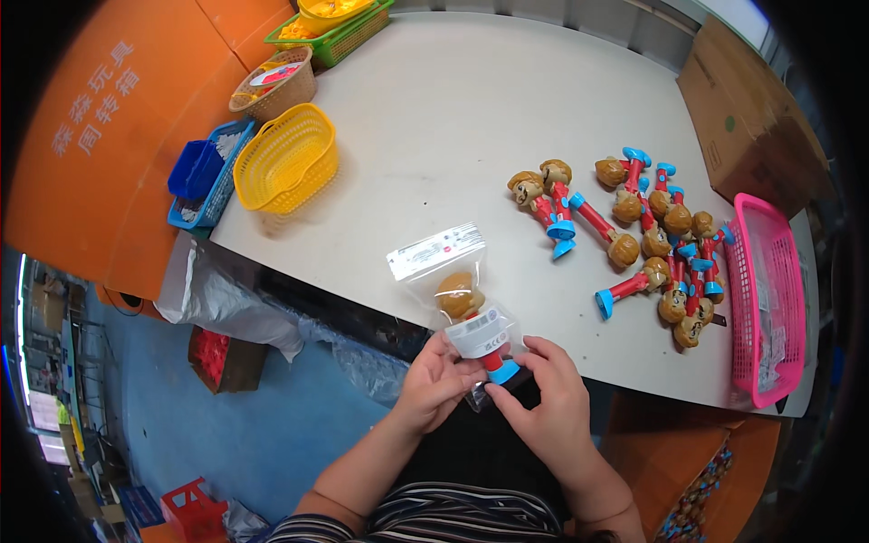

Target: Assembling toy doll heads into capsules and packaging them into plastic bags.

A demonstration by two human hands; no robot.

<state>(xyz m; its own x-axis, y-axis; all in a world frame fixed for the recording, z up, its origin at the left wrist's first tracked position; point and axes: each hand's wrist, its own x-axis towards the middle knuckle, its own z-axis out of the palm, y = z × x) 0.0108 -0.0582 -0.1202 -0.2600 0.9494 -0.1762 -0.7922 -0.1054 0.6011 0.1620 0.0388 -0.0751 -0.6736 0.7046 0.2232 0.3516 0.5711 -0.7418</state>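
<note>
- The left hand (436,385) grasps the lower left side of a clear plastic bag (471,319) with a white printed header, thumb pressed against curled fingers.
- The right hand (548,394) sits at the bag's lower right, thumb and fingers parted around its bottom end; whether it grips cannot be told.
- Inside the bag, a toy figure (459,296) with a rounded brown head, red body and blue base lies head toward the header, by the front edge of the pale bench (425,145).
- Similar brown, red and blue figures (654,240) lie scattered at the bench's right, some overlapping.
- Just beside them stands a pink perforated plastic basket (744,308) holding clear packaging, with a brown cardboard box (747,118) behind it.
- Across the bench, a yellow latticed plastic basket (285,163) stands near the left edge.
</note>
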